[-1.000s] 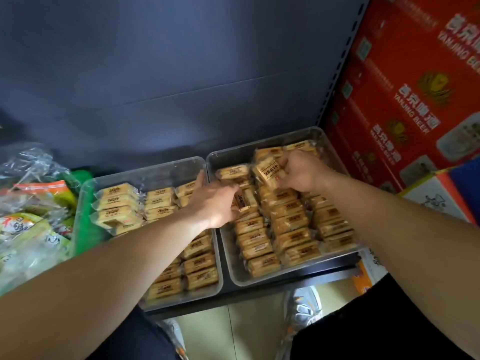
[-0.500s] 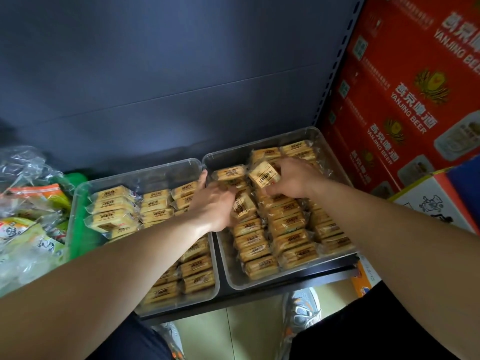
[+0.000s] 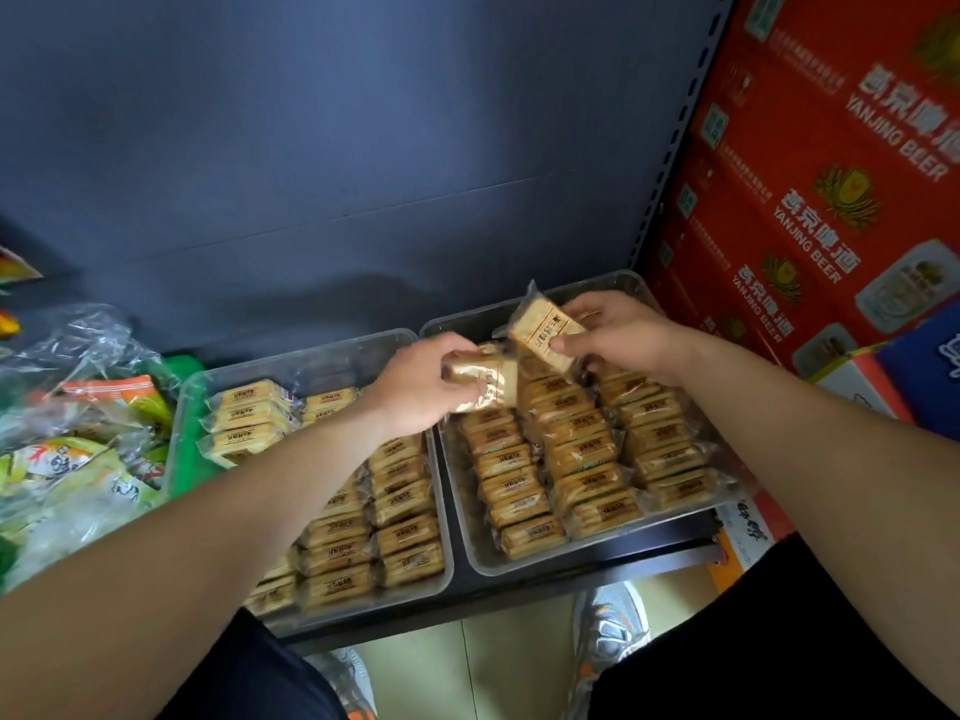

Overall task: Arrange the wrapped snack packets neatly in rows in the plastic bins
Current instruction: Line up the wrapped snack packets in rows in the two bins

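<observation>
Both hands up over the right bin's (image 3: 613, 554) far end, left hand (image 3: 415, 387) pinching one packet (image 3: 485, 379), right hand (image 3: 618, 335) gripping another (image 3: 543, 330): light, crinkly, slippery wrappers, probably crumbly inside, best held by the edges.

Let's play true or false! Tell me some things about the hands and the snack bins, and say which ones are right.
1. Each hand holds one wrapped snack packet. True: the left hand grips the lower packet, and the right hand pinches the tilted packet.
2. Both held packets are above the left bin. False: they are above the right bin.
3. Red Yanjing Beer cartons stand to the right of the bins. True.
4. The left bin is empty. False: the left bin holds rows of packets.
</observation>
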The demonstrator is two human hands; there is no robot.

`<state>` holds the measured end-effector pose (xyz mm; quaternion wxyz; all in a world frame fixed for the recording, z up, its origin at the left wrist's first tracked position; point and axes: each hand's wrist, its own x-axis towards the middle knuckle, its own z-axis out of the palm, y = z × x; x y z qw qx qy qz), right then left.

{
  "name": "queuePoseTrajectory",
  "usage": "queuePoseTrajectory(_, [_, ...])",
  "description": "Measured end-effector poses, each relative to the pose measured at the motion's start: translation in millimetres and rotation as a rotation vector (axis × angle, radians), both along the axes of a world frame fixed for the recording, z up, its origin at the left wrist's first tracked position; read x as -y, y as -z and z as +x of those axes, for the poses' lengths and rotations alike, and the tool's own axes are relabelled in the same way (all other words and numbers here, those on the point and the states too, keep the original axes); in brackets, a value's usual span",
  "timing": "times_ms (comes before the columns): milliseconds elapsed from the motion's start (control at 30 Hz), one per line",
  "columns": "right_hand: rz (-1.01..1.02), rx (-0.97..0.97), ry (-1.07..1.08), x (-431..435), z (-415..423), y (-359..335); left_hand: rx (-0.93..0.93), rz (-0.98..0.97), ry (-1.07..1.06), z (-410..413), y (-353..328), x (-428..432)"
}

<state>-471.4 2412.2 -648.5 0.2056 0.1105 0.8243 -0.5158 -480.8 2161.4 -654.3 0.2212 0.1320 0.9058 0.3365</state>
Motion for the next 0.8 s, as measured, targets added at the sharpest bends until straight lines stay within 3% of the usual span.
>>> queuePoseTrajectory(100, [-0.191,0.007,0.055,5.1,2.5,-7.2,0.212,0.275,-0.219,4.1,-16.8,22.3])
queuePoseTrajectory(200, [-0.302,0.036,-0.006,14.4,5.1,-15.1,0.325,0.396,-0.318,11.9,-26.7,41.6])
queuePoseTrajectory(367, [-0.319,0.054,-0.149,40.9,6.9,-22.4,0.310,0.462,-0.378,17.7,-35.4,64.6])
queuePoseTrajectory(533, [-0.298,0.073,-0.178,64.7,2.2,-23.6,0.163,0.384,-0.452,15.8,-35.6,81.1])
queuePoseTrajectory(800, [-0.243,0.067,-0.360,91.9,-3.9,-26.5,0.275,0.572,-0.449,18.7,-37.8,100.2])
